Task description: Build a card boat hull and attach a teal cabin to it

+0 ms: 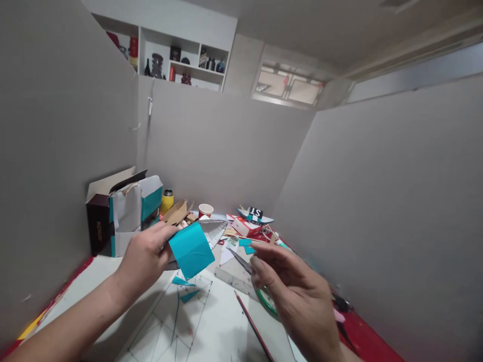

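Observation:
My left hand (pixel 145 256) is closed on a teal square piece of paper (pixel 191 250), held tilted above the white sheet with drawn pencil lines (pixel 188 327). My right hand (pixel 290 291) hovers to the right with its fingers loosely curled around green-handled scissors (pixel 249 271), whose blades point toward the teal paper. Small teal offcuts (pixel 184 289) lie on the sheet under the paper.
A red pencil (pixel 252 327) lies on the sheet. A clear ruler (pixel 234 279) rests behind it. Open boxes (pixel 124 211), a yellow bottle (pixel 167 200), a paper cup (pixel 206 209) and paper scraps crowd the back of the table. Grey partition walls enclose three sides.

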The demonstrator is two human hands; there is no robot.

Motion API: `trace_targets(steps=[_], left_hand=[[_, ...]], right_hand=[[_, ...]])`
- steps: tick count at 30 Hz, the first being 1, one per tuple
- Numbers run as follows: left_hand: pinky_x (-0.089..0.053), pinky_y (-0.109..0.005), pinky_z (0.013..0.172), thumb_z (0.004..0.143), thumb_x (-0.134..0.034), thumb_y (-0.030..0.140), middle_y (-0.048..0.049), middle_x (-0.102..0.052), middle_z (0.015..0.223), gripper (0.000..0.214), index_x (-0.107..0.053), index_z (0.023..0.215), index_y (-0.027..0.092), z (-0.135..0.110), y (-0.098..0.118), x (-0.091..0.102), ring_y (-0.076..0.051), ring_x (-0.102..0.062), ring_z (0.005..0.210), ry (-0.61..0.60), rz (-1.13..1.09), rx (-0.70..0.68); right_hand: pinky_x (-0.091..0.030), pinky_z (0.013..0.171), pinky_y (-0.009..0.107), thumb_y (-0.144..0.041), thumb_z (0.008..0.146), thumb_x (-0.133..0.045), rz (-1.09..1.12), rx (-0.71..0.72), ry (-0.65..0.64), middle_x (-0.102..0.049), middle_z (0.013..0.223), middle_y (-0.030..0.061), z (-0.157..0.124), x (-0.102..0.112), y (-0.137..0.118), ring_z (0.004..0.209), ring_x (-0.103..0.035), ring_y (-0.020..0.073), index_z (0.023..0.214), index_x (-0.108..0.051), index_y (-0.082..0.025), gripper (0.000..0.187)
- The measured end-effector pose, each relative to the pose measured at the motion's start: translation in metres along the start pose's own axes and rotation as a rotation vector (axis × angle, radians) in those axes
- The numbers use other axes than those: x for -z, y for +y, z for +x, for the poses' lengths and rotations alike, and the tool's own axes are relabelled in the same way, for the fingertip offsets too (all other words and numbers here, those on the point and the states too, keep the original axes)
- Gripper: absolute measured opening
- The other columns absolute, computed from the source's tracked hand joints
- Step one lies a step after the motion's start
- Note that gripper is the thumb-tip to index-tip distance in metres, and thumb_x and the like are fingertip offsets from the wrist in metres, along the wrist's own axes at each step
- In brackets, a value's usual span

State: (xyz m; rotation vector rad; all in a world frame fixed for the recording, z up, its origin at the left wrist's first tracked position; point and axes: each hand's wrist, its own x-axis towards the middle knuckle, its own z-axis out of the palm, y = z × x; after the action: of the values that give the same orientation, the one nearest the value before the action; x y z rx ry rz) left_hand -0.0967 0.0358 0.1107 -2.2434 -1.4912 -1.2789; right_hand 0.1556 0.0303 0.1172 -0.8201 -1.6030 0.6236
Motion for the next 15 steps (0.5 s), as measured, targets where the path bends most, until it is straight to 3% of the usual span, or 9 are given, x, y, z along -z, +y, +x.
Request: trace_targets(steps=[2, 4, 7, 11, 15], left_hand=[[-0.049, -0.027, 0.064, 0.084, -0.049, 0.009, -0.0058, -0.068, 0.091, 0.027, -0.066, 0.102, 0.020, -0.001, 0.004, 0.005, -0.018, -0.065, 0.077, -0.028, 0.069, -0.014], [-0.049, -0.026, 0.061, 0.083, -0.048, 0.008, -0.0060, -0.067, 0.090, 0.029, -0.064, 0.105, 0.020, -0.003, 0.007, 0.006, -0.019, -0.065, 0.076, -0.062, 0.141, -0.049], [-0.048, -0.027, 0.059, 0.081, -0.051, 0.008, -0.0070, -0.067, 0.091, 0.029, -0.061, 0.106, 0.019, -0.006, 0.009, 0.001, -0.021, -0.065, 0.076, -0.101, 0.240, -0.099], [-0.050, -0.030, 0.062, 0.079, -0.056, 0.006, -0.0092, -0.069, 0.094, 0.025, -0.060, 0.099, 0.018, -0.009, 0.008, -0.008, -0.023, -0.064, 0.081, -0.145, 0.369, -0.164], [-0.047, -0.030, 0.058, 0.077, -0.055, 0.003, -0.0091, -0.069, 0.089, 0.023, -0.059, 0.095, 0.017, -0.011, 0.007, -0.015, -0.023, -0.062, 0.074, -0.190, 0.441, -0.215]], right_hand=[[-0.050, 0.073, 0.031, -0.028, 0.084, -0.067, -0.104, 0.191, -0.071, -0.066, 0.096, 0.0042, 0.013, 0.001, -0.010, 0.083, -0.062, 0.0182, 0.116, -0.061, -0.028, 0.032], [-0.050, 0.071, 0.031, -0.028, 0.084, -0.068, -0.185, 0.231, -0.173, -0.065, 0.100, 0.0045, 0.024, -0.002, -0.014, 0.081, -0.060, 0.0175, 0.119, -0.058, -0.028, 0.037], [-0.048, 0.053, 0.025, -0.036, 0.084, -0.068, -0.122, 0.011, -0.317, -0.066, 0.091, 0.0033, 0.036, -0.012, -0.011, 0.062, -0.056, 0.0120, 0.111, -0.059, -0.026, 0.031], [-0.036, 0.034, 0.017, -0.038, 0.078, -0.073, 0.205, -0.407, -0.567, -0.067, 0.088, 0.0017, 0.047, -0.026, 0.003, 0.041, -0.052, 0.0064, 0.128, -0.043, -0.029, 0.059], [-0.045, 0.041, 0.019, -0.033, 0.078, -0.072, 0.397, -0.527, -0.687, -0.065, 0.077, -0.0007, 0.051, -0.036, 0.021, 0.057, -0.067, 0.0152, 0.136, -0.036, -0.027, 0.069]])
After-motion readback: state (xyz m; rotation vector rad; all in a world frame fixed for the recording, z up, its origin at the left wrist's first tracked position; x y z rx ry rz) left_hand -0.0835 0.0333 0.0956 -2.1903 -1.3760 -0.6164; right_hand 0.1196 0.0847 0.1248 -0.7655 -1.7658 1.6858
